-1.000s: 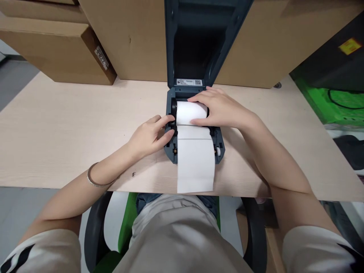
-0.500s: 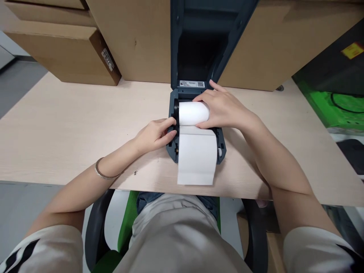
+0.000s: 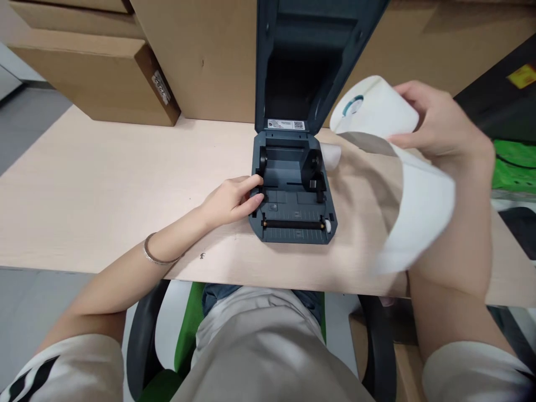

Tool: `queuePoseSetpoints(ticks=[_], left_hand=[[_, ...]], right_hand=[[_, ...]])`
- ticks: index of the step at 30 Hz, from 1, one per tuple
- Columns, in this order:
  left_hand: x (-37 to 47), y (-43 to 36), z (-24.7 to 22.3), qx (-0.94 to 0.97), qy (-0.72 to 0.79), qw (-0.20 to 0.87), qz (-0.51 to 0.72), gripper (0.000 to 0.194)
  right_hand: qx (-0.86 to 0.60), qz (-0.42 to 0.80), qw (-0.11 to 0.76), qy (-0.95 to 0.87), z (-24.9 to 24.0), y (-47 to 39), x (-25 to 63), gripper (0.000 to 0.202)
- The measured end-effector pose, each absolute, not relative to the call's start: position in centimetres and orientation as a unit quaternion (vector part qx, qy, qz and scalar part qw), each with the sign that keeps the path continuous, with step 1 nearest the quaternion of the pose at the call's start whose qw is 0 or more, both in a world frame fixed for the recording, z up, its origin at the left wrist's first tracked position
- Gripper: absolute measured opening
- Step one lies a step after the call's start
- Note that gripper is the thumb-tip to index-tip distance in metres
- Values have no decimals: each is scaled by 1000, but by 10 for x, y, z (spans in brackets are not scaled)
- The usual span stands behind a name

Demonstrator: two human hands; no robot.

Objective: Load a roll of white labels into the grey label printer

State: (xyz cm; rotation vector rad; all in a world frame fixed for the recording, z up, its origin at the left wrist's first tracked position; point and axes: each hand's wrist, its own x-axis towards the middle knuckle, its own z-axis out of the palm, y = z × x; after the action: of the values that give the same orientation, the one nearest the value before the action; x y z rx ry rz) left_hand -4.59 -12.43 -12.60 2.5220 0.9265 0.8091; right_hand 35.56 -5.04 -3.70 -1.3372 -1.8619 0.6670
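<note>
Right of the dark blue-grey plastic label printer (image 3: 288,195), your right hand (image 3: 448,124) grasps a white paper roll (image 3: 383,109)

Well clear of the printer, on its right, the roll is held tilted, its teal-ringed core (image 3: 352,105) turned toward the printer's raised dark plastic lid (image 3: 312,33). Your right thumb and fingers clasp the roll's end farthest from the printer; several fingertips are hidden behind it. A long white strip of paper (image 3: 427,201) curls down from the roll, its lower end too blurred to tell whether it touches the pale wooden table (image 3: 167,173).

At the printer's left wall, your left hand (image 3: 230,201) has thumb and forefinger bent at the edge; whether they pinch it or only rest there, I cannot tell, and the other fingers are mostly tucked out of sight.

Across the printer's front runs a thin black roller (image 3: 293,224). At its right rear, a small white rounded object (image 3: 331,156) is partly hidden, too little showing to name. The lid is cut off at the top, and print on its white paper label (image 3: 286,124) is too small to read.
</note>
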Motion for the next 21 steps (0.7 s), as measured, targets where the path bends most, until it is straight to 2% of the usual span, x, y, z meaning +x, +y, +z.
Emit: queuePoseSetpoints(ticks=[3, 7, 14, 21], left_hand=[[-46, -124, -127, 888, 322, 163, 285, 52], [-47, -124, -128, 888, 326, 161, 281, 55], [-50, -125, -129, 897, 315, 152, 269, 63], [-50, -126, -126, 904, 329, 113, 250, 61]], right_hand=[[-620, 239, 305, -682, -40, -48, 380, 72], [-672, 231, 235, -663, -56, -48, 388, 61], [-672, 293, 181, -656, -86, -37, 390, 65], [-674, 249, 41, -694, -64, -45, 381, 77]])
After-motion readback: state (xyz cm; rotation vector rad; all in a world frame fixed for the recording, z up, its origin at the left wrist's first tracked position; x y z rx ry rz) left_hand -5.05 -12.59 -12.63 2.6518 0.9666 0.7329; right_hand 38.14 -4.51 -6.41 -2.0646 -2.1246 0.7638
